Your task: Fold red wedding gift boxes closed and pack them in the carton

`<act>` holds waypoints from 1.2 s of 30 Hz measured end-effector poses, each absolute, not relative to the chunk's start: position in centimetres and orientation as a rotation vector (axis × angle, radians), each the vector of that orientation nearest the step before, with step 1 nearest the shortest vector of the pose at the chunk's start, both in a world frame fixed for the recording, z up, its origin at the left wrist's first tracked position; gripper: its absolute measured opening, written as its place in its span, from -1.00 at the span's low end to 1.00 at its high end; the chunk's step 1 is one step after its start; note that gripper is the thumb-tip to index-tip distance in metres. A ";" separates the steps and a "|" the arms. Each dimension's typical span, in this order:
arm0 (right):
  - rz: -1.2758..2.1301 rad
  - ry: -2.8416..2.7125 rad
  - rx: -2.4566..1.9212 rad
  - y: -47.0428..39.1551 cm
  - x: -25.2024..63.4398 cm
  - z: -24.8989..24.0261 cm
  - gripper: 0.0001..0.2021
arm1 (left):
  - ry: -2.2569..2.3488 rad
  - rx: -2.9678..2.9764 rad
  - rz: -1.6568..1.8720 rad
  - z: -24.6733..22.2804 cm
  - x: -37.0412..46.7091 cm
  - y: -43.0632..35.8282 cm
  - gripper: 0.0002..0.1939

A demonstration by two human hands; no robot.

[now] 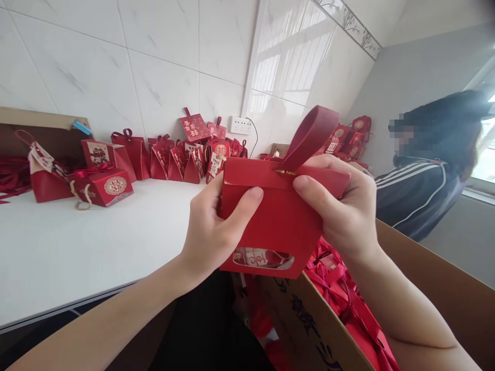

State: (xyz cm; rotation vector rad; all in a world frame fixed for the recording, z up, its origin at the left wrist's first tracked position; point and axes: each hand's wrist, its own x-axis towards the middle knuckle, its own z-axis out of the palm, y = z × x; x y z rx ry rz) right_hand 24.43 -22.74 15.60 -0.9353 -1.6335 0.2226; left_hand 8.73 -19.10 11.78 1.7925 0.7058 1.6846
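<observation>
Between my two hands is a red gift box [274, 221], held up in front of me. A dark red strap handle [315, 131] loops from its folded top, with a gold-coloured fastening at its base. Low on the near face, a clear window [263, 258] shows packed contents. My left hand [222, 219] grips the left side, thumb pressed on the front below the top fold. My right hand [344, 203] is closed around the right side, its thumb beside the strap's base. The fingers behind the box are partly hidden.
Several red gift boxes, one a box with rope handles [108, 185], stand on the white table [154, 226] along the tiled wall. A large cardboard box [309, 319] with red ribboned packages is at lower right. Beyond it is a person [417, 185]. A power strip [240, 125] is at the wall.
</observation>
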 end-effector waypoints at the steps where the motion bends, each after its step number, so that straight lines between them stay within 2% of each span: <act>1: 0.192 -1.638 -0.941 -22.9 24.4 15.8 -0.87 | 0.703 1.792 1.687 11.8 8.8 -19.1 -0.73; 12: 0.145 -1.659 -1.006 -23.5 24.1 16.6 -0.96 | 0.555 1.764 1.660 11.9 8.6 -18.7 -0.78; 15: 0.310 -1.742 -1.070 -22.7 24.1 15.8 -0.95 | 0.552 1.779 1.672 12.9 8.3 -18.0 -0.80; 20: 0.690 -1.685 -1.177 -21.3 24.3 13.6 -0.86 | 0.659 1.874 1.395 13.0 8.3 -16.8 -0.84; 24: 0.798 -1.609 -1.196 -21.1 24.3 12.5 -0.84 | 0.714 1.987 1.326 12.1 8.4 -16.4 -0.92; 36: 0.894 -1.525 -1.202 -20.5 24.6 11.6 -0.82 | 0.734 2.000 1.302 11.1 8.5 -16.8 -0.67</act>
